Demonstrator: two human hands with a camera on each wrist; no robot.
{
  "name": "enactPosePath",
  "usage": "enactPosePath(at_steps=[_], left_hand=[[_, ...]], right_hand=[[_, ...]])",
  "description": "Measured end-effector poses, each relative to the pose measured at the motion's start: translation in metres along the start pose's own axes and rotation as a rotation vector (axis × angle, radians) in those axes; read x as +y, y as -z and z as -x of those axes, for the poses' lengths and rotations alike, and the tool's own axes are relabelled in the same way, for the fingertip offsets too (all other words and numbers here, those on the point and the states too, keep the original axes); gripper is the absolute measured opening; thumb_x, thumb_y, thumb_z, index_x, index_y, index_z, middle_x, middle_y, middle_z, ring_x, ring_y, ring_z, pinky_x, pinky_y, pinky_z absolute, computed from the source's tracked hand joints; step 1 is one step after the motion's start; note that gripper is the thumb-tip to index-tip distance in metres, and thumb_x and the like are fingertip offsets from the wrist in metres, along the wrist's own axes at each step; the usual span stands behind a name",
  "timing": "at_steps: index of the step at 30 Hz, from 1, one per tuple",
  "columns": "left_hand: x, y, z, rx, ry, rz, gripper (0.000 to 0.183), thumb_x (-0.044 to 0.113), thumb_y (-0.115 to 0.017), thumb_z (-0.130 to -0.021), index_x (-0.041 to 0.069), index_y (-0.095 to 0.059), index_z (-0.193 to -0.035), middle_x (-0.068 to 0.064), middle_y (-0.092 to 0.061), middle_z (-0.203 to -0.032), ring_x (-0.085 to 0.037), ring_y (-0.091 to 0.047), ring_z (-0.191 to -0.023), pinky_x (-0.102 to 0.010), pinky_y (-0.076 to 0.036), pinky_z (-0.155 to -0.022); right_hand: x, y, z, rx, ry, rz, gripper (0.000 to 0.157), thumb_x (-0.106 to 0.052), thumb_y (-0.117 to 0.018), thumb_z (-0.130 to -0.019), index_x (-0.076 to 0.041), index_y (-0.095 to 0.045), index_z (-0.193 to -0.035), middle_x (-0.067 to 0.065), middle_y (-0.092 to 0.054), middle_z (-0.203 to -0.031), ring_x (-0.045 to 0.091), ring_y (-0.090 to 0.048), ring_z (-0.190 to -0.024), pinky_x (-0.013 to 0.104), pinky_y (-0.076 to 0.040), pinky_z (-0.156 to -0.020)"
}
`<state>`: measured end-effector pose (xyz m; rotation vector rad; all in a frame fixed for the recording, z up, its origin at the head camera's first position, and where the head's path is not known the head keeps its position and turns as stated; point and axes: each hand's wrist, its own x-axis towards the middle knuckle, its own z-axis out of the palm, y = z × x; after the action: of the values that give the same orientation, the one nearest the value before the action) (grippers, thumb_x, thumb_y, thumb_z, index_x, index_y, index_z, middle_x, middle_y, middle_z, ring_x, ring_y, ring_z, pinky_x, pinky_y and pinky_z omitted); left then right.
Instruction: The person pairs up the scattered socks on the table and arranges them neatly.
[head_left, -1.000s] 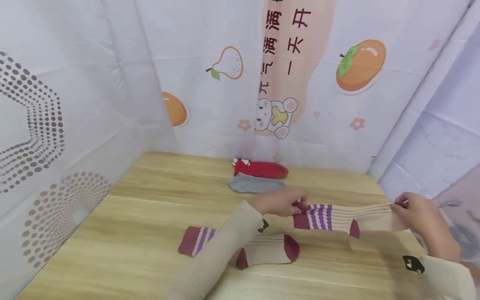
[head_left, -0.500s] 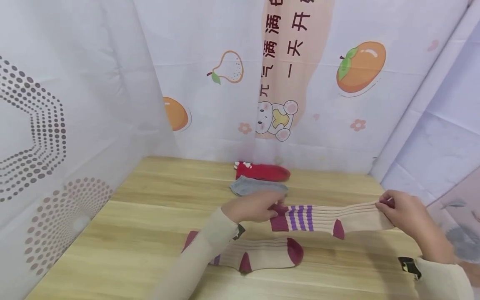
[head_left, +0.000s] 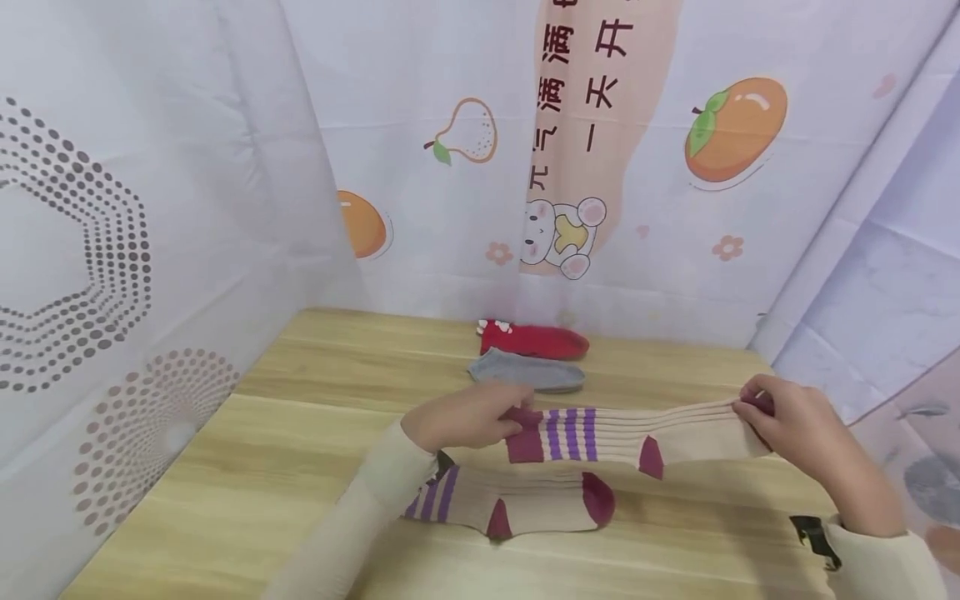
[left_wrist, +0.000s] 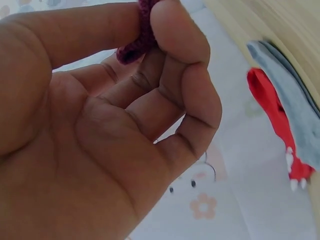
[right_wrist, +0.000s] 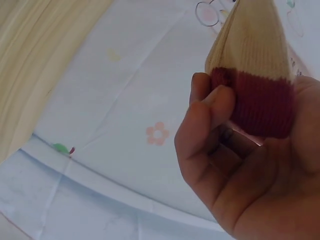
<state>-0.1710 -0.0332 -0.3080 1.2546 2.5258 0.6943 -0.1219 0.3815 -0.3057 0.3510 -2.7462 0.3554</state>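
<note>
Stretched between the two hands above the table is a cream ribbed sock with purple stripes and maroon cuff, heel and toe. My left hand pinches its cuff; in the left wrist view a bit of maroon knit shows between thumb and finger. At the other end my right hand grips the toe, and the maroon toe sticks out beside the fingers in the right wrist view. A matching striped sock lies flat on the table nearer the body, its cuff end hidden behind the left arm.
Farther back on the wooden table lie a grey ankle sock and a red sock, side by side. A printed white curtain hangs along the table's far edge, with more cloth at both sides.
Both hands have moved left with the held sock, which stays stretched between them. It now hangs over the area just behind the matching sock. The other socks have not moved.
</note>
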Motion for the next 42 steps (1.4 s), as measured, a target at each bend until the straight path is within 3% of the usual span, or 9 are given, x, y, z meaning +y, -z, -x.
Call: enactPosePath(at_steps=[9, 15, 23, 28, 37, 42], left_hand=[[-0.026, 0.000, 0.032, -0.011, 0.100, 0.023, 0.017, 0.006, -0.069, -0.092, 0.016, -0.059, -0.103, 0.008, -0.059, -0.090, -0.008, -0.057, -0.083, -0.023, -0.052, -0.075], [-0.039, 0.004, 0.058, -0.059, 0.231, 0.025, 0.017, 0.008, -0.070, -0.091, 0.017, -0.059, -0.102, 0.008, -0.057, -0.093, -0.010, -0.056, -0.086, -0.026, -0.051, -0.076], [-0.054, 0.012, 0.082, -0.087, 0.305, 0.051, 0.015, 0.004, -0.068, -0.092, 0.015, -0.058, -0.094, 0.003, -0.056, -0.087, -0.015, -0.054, -0.081, -0.031, -0.051, -0.069], [-0.064, 0.015, 0.090, -0.104, 0.304, 0.049, 0.016, -0.001, -0.069, -0.089, 0.012, -0.059, -0.090, 0.001, -0.056, -0.085, -0.016, -0.054, -0.079, -0.031, -0.050, -0.066], [-0.072, 0.020, 0.100, -0.201, 0.316, -0.014, 0.021, 0.001, -0.074, -0.085, 0.012, -0.057, -0.084, 0.003, -0.055, -0.084, -0.014, -0.050, -0.076, -0.030, -0.046, -0.066], [-0.078, 0.018, 0.102, -0.236, 0.366, -0.010, 0.024, -0.001, -0.076, -0.081, 0.014, -0.057, -0.082, 0.003, -0.056, -0.087, -0.015, -0.050, -0.078, -0.030, -0.044, -0.065]], right_hand=[[-0.031, -0.022, -0.009, -0.069, 0.102, -0.055, 0.013, -0.004, -0.075, -0.085, -0.010, -0.063, -0.084, -0.012, -0.052, -0.061, -0.001, -0.042, -0.052, 0.025, -0.039, -0.049], [-0.059, -0.043, -0.010, -0.140, 0.114, -0.126, 0.014, -0.001, -0.072, -0.087, -0.010, -0.061, -0.085, -0.011, -0.051, -0.062, 0.001, -0.042, -0.053, 0.024, -0.039, -0.049], [-0.082, -0.069, -0.007, -0.138, 0.207, -0.142, 0.020, -0.002, -0.074, -0.085, -0.015, -0.059, -0.083, -0.016, -0.044, -0.060, -0.002, -0.038, -0.053, 0.021, -0.036, -0.049], [-0.089, -0.087, -0.003, -0.194, 0.225, -0.211, 0.020, -0.001, -0.073, -0.086, -0.014, -0.058, -0.084, -0.016, -0.043, -0.060, -0.004, -0.037, -0.051, 0.020, -0.038, -0.047], [-0.110, -0.098, -0.003, -0.263, 0.262, -0.241, 0.018, -0.002, -0.072, -0.088, -0.013, -0.058, -0.084, -0.013, -0.050, -0.066, -0.002, -0.042, -0.058, 0.020, -0.040, -0.050], [-0.118, -0.106, -0.002, -0.327, 0.278, -0.271, 0.016, -0.002, -0.071, -0.089, -0.011, -0.058, -0.085, -0.011, -0.052, -0.069, -0.003, -0.043, -0.058, 0.020, -0.041, -0.050]])
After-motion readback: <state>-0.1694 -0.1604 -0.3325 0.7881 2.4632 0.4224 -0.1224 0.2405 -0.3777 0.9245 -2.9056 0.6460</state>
